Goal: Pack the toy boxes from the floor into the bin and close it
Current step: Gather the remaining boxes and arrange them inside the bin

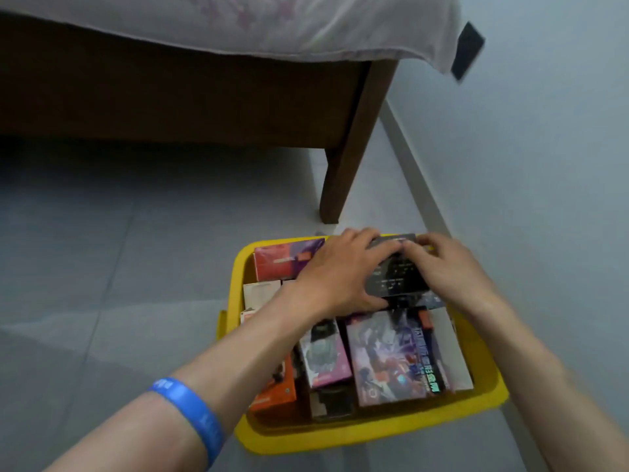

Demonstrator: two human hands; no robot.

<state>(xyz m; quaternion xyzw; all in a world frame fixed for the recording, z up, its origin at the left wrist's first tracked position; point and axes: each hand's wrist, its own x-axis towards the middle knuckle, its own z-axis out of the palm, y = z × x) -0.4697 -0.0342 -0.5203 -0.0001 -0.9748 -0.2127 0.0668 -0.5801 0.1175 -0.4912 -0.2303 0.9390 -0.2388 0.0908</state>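
A black toy box (396,274) with small white print lies flat on top of other boxes at the far right corner of an open yellow plastic bin (367,434). Both hands are on it. The left hand (337,277) lies across its left side, fingers spread over the top and thumb hooked along the near edge. The right hand (442,264) covers its right side, fingers bent over the top; whether they grip or only press cannot be told.

The bin sits on a grey tiled floor (102,267) and is packed with toy boxes: a red box (282,260) at the far left, a large purple robot-art box (388,359) at the near right, a small pink-and-white box (326,356) beside it, and an orange box (275,390) at the near left. A blue wristband (190,413) circles the left forearm.

Beyond the bin stands a wooden bed leg (343,165), under a pale sheet (306,25), beside a light wall (527,148).
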